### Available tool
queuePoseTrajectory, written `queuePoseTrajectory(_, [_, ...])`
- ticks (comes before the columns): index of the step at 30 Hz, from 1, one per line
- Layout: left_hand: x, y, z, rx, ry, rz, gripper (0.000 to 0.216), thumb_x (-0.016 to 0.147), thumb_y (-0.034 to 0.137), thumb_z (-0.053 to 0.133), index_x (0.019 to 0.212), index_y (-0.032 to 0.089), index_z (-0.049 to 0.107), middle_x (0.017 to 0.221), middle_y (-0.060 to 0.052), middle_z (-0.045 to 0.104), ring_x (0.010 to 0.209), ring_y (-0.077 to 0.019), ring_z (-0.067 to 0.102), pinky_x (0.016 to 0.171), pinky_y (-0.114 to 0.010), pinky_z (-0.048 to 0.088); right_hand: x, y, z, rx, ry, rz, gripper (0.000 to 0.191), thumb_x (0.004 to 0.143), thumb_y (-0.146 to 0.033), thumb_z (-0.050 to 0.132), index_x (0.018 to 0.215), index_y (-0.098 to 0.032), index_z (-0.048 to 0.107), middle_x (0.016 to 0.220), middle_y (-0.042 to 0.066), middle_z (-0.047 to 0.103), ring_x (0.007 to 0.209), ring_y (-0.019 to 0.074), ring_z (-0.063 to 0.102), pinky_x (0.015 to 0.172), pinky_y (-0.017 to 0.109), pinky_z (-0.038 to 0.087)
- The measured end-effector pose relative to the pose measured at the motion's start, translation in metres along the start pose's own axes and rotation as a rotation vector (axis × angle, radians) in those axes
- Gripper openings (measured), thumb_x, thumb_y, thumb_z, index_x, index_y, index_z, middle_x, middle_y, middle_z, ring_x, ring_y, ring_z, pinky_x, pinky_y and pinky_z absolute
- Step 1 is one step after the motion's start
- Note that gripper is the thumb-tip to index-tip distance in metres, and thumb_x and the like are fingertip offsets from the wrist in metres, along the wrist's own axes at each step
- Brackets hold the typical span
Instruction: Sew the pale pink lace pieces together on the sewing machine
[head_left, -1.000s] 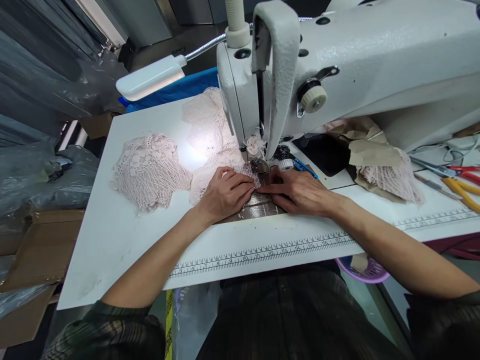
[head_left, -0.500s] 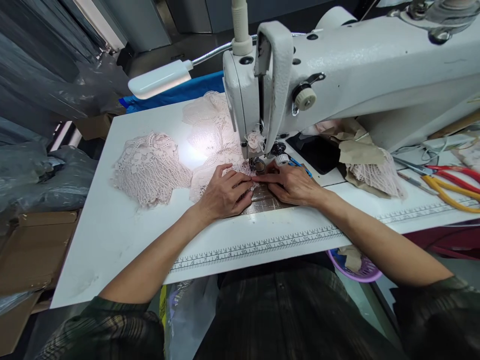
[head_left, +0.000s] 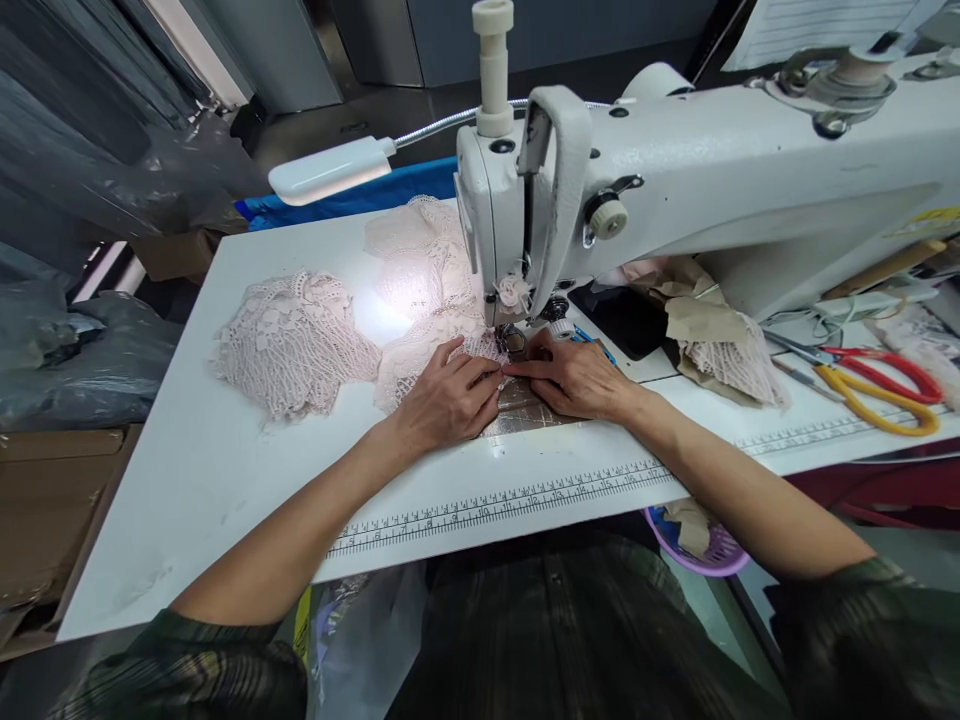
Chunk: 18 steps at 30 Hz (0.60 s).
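Note:
A white sewing machine (head_left: 675, 190) stands on a white table (head_left: 225, 460). My left hand (head_left: 446, 400) lies on a piece of pale pink lace (head_left: 420, 345) just left of the presser foot (head_left: 514, 340), its fingers curled and pressing the lace down. My right hand (head_left: 581, 378) rests on the metal plate (head_left: 525, 410) to the right of the foot, fingers pinched on the lace edge. The fingertips of both hands meet in front of the needle.
A heap of pink lace pieces (head_left: 292, 340) lies at the left, more lace (head_left: 420, 235) behind the needle. A gooseneck lamp (head_left: 330, 170) shines on the table. Brown paper with lace (head_left: 720, 345), red and yellow scissors (head_left: 877, 385) at the right. A purple basket (head_left: 697, 545) hangs below.
The hands stay on the lace by the presser foot. The view has tilted upward and pulled back, so the machine and hands sit lower in the picture.

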<state>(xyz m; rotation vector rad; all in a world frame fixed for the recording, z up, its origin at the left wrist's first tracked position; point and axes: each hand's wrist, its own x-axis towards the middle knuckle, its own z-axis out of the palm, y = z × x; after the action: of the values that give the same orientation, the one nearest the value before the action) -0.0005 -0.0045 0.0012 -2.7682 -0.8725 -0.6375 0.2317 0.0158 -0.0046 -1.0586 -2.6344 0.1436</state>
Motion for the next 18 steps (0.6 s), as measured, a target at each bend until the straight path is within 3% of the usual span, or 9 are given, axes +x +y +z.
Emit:
queuePoseTrajectory(7, [0.001,0.002,-0.004,-0.022,0.019,-0.024,0.022,0.09,0.023,0.054,0.101,0.016,0.071,0.103,-0.01,0.072,0.086,-0.0226,0.068,0.108,-0.065,0.035,0.002,-0.004,-0.003,-0.041,-0.056,0.027,0.04,0.095,-0.026,0.044,0.13,-0.03,0.063,0.113,0.011,0.058,0.078,0.0179,0.052,0.059,0.027,0.033])
queuePoseTrajectory(18, [0.002,-0.007,-0.007,-0.002,-0.08,-0.054,0.031,0.091,0.032,0.053,0.112,0.015,0.067,0.115,-0.012,0.069,0.093,-0.026,0.066,0.106,-0.063,0.036,0.011,-0.016,-0.013,-0.145,-0.203,0.126,0.045,0.099,-0.032,0.035,0.14,-0.026,0.052,0.116,0.016,0.059,0.071,0.0194,0.053,0.056,0.028,0.029])
